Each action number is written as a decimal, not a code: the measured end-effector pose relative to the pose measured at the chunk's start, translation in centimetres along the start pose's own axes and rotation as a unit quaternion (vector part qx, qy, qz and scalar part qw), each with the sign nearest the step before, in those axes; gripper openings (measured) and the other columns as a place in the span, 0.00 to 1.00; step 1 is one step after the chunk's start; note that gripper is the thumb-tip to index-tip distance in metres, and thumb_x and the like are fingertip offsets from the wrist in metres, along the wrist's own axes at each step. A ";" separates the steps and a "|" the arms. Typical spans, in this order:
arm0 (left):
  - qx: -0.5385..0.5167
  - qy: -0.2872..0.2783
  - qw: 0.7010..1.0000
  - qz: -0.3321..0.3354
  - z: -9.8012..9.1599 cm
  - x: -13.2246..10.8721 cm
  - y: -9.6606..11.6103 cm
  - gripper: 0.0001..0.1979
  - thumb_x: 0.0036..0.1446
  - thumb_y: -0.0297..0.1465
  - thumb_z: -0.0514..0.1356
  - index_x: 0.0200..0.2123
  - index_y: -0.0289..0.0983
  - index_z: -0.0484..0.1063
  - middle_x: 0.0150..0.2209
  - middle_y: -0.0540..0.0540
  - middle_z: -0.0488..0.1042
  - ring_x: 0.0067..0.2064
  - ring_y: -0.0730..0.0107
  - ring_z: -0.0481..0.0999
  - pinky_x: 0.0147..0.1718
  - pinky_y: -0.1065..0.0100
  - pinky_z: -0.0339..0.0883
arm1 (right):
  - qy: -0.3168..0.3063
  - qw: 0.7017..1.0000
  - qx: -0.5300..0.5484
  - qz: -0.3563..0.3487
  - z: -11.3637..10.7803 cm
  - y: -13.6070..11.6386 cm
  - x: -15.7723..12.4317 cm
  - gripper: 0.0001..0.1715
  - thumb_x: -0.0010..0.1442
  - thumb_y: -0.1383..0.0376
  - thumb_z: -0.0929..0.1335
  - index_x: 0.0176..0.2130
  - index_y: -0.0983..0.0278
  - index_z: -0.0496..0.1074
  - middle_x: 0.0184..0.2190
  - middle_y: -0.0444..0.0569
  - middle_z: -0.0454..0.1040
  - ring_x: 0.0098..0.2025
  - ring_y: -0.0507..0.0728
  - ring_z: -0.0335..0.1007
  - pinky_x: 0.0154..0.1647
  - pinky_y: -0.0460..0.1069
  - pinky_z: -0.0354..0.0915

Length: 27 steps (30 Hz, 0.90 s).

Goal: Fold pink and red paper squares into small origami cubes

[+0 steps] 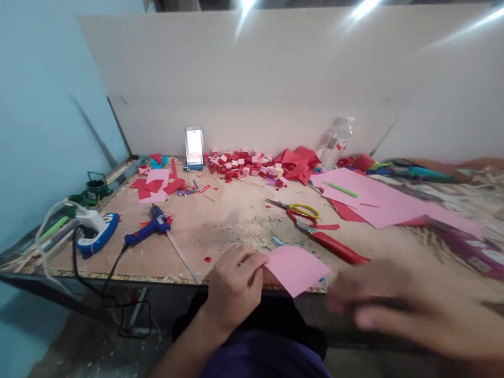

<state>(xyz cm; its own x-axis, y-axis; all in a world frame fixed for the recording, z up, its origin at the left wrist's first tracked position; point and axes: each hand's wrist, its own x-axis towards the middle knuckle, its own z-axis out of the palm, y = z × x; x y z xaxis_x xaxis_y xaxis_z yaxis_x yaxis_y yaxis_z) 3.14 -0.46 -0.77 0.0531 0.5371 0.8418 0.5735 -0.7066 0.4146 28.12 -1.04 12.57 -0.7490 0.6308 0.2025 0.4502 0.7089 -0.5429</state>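
Note:
My left hand (234, 283) is closed in a pinch on the left corner of a small pink paper sheet (296, 268) at the near edge of the wooden table (219, 216). My right hand (401, 311) hovers low at the right, just off the table's front edge, smeared by motion. Its fingers point left toward the pink sheet; whether they hold anything I cannot make out. Red-handled scissors with a yellow loop (313, 222) lie just beyond the sheet.
A blue glue gun (149, 227) with its black cord lies at the left, beside a power strip (95, 228). Small red and pink paper cubes (245, 164) are piled at the back. Large pink sheets (378, 200) and a purple packet (476, 247) lie at the right.

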 end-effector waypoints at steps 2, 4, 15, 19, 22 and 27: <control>0.019 0.033 0.999 -0.007 0.8 0.4 0.6 0.11 0.60 0.18 0.58 0.39 0.37 0.76 0.35 0.44 0.78 0.38 0.65 0.77 0.39 0.65 0.72 | -0.051 0.995 0.080 -0.018 1.7 0.1 -2.2 0.14 0.63 0.53 0.72 0.43 0.56 0.84 0.33 0.53 0.84 0.37 0.61 0.82 0.43 0.50 0.76; 0.043 0.053 0.998 -0.012 1.3 0.7 1.0 0.11 0.60 0.18 0.58 0.39 0.37 0.76 0.35 0.44 0.78 0.38 0.64 0.77 0.40 0.64 0.73 | -0.007 0.994 0.113 0.001 3.4 1.2 -2.7 0.13 0.64 0.53 0.71 0.42 0.55 0.84 0.36 0.53 0.85 0.39 0.62 0.83 0.43 0.50 0.77; 0.027 0.027 0.999 0.038 -0.6 0.9 0.4 0.10 0.63 0.20 0.59 0.42 0.39 0.77 0.42 0.43 0.81 0.41 0.68 0.82 0.42 0.68 0.75 | 0.226 0.900 0.325 0.183 9.6 2.9 4.2 0.27 0.54 0.50 0.77 0.48 0.63 0.80 0.46 0.55 0.82 0.49 0.68 0.79 0.49 0.58 0.75; -0.061 0.002 0.998 -0.022 -0.2 1.1 0.1 0.09 0.63 0.21 0.59 0.40 0.38 0.77 0.44 0.42 0.81 0.44 0.66 0.81 0.42 0.68 0.76 | 0.238 0.869 0.399 0.169 10.1 3.5 5.2 0.30 0.48 0.50 0.80 0.46 0.63 0.79 0.46 0.55 0.82 0.50 0.67 0.77 0.52 0.58 0.73; -0.109 -0.050 0.991 -0.059 0.1 1.2 -0.2 0.05 0.62 0.24 0.62 0.38 0.38 0.78 0.43 0.42 0.81 0.40 0.66 0.80 0.39 0.68 0.75 | 0.233 0.868 0.413 0.149 10.3 4.0 5.5 0.28 0.49 0.49 0.79 0.44 0.62 0.79 0.45 0.54 0.82 0.50 0.65 0.77 0.54 0.58 0.71; -0.202 -0.127 0.956 -0.169 -0.7 1.3 -0.6 0.07 0.58 0.35 0.67 0.36 0.37 0.79 0.37 0.46 0.77 0.30 0.73 0.74 0.29 0.71 0.73 | 0.153 0.892 0.412 0.102 10.2 4.0 5.7 0.21 0.55 0.52 0.77 0.43 0.62 0.81 0.42 0.50 0.82 0.49 0.63 0.77 0.54 0.56 0.69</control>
<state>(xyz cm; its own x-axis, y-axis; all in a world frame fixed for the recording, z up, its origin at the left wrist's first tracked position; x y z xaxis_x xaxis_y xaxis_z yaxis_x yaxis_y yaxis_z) 2.27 0.34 0.27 0.1465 0.8242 0.5469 0.2325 -0.5661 0.7908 20.65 2.14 3.25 -0.4680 0.8663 0.1750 -0.0426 0.1756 -0.9835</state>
